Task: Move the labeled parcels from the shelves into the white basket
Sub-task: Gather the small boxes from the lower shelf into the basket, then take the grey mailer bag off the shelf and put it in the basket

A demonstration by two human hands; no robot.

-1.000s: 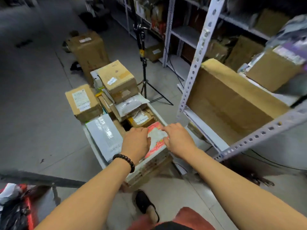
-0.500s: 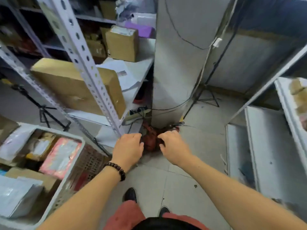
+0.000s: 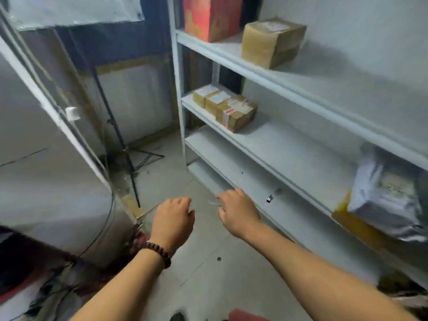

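i have both hands out in front of me above the floor, and neither holds anything. my left hand (image 3: 172, 218), with a bead bracelet (image 3: 157, 253) at the wrist, has its fingers loosely curled under. my right hand (image 3: 238, 212) is slack too, fingers a little bent, near the front edge of the lowest boards of the white shelves (image 3: 289, 147) on my right.

the parcels sit on those shelves, well apart from my hands. a brown box (image 3: 272, 41) with a pale label on top is on the upper board, just beside a red box (image 3: 212, 17). a cluster of small labelled boxes (image 3: 231, 112) sits at the left end of the board below. at the far right end of that same board a grey plastic bag (image 3: 389, 202) lies on a flat yellowish packet (image 3: 354, 225). a black stand (image 3: 115, 130) is on the floor to the left of the shelves.
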